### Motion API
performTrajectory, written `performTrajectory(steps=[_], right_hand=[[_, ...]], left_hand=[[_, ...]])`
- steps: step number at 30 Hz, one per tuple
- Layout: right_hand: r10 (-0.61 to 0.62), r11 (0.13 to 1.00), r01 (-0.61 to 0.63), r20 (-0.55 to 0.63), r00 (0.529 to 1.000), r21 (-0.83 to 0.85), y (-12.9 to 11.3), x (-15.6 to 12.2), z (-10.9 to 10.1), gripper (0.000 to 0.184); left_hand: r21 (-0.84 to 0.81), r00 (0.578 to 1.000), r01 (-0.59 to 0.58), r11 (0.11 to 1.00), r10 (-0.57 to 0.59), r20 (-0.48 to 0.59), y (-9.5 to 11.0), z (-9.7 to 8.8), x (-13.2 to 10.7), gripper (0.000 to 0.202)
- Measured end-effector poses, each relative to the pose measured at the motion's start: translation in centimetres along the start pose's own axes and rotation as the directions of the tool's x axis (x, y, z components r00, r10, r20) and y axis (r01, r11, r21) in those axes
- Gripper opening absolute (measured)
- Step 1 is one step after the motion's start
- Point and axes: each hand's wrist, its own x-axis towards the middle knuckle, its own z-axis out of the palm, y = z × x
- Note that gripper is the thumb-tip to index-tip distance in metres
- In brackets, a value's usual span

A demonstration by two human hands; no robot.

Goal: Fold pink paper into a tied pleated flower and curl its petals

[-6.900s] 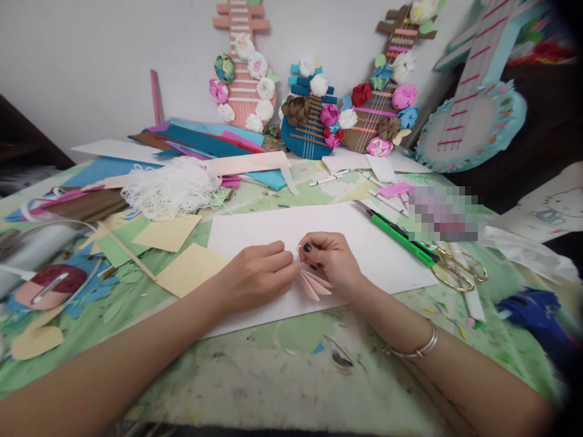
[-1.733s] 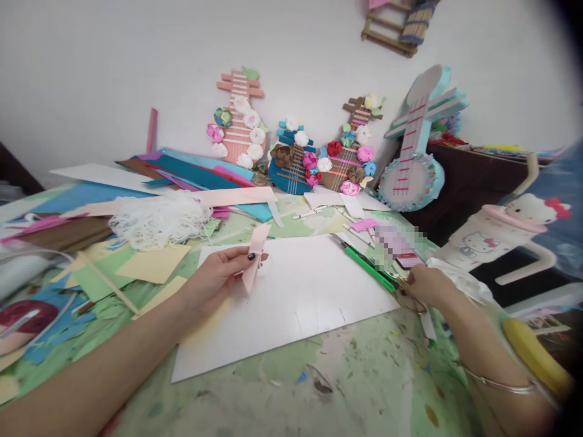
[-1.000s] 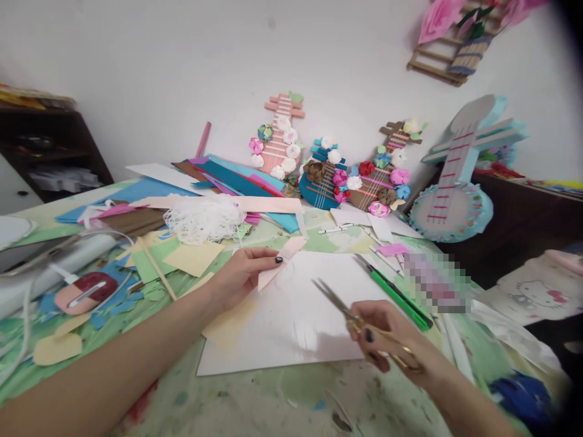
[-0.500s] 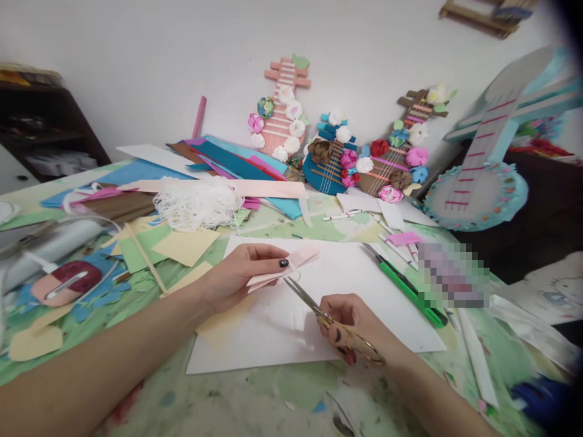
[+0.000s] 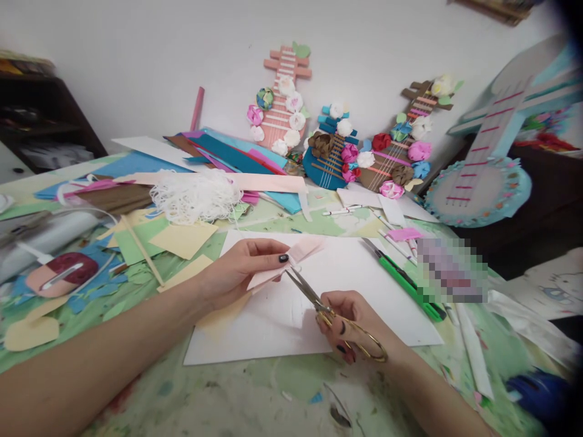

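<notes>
Filling the whole background, it's a pale wall (image 5: 150,67), and below it spreads the bench (image 5: 237,400), its green covering blotched and littered with scraps. Far left of the white board (image 5: 255,343), there's a dark shelf unit (image 5: 31,133); off to its right, a dark cabinet (image 5: 496,243).

Behind the board comes the line-up: a pale-blue instrument model (image 5: 450,188) at the back right, then a pink one (image 5: 274,130), a brown one (image 5: 373,175) and a deep-blue one (image 5: 315,173), these three dressed with paper flowers. Coloured paper sheets (image 5: 237,155) pile up behind the board to the left, and a tangle of white string (image 5: 195,197) sits in front of them. Yellow paper (image 5: 184,241) lies just left of the board, and a blue object (image 5: 540,394), blurred, well to its right. Crowding the board's right edge, a green cutter (image 5: 405,286) lies with its blade out!

Now the action, over the middle of the board! Right hand (image 5: 350,325), fingers wrapped on the gold-handled scissors (image 5: 310,294); left hand (image 5: 241,267), fingers pinched on the folded pink paper (image 5: 306,247). The scissor tips are right at a little white loop (image 5: 297,267) beside that paper; touching or not, I can't tell.
</notes>
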Motion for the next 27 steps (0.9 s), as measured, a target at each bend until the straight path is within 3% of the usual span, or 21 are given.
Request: performTrajectory(steps=[13, 27], right_hand=[[-0.077, 0.982, 0.065, 0.060, 0.995, 0.176, 1.5, 0.0, 0.7, 0.048], [-0.037, 0.980, 0.025, 0.056, 0.998, 0.197, 1.3, -0.2, 0.9, 0.043]], left_hand=[[-0.067, 0.992, -0.113, 0.991, 0.116, 0.057, -0.3, 0.0, 0.1, 0.012], [-0.123, 0.996, -0.075, 0.990, 0.081, 0.047, -0.5, 0.0, 0.1, 0.013]])
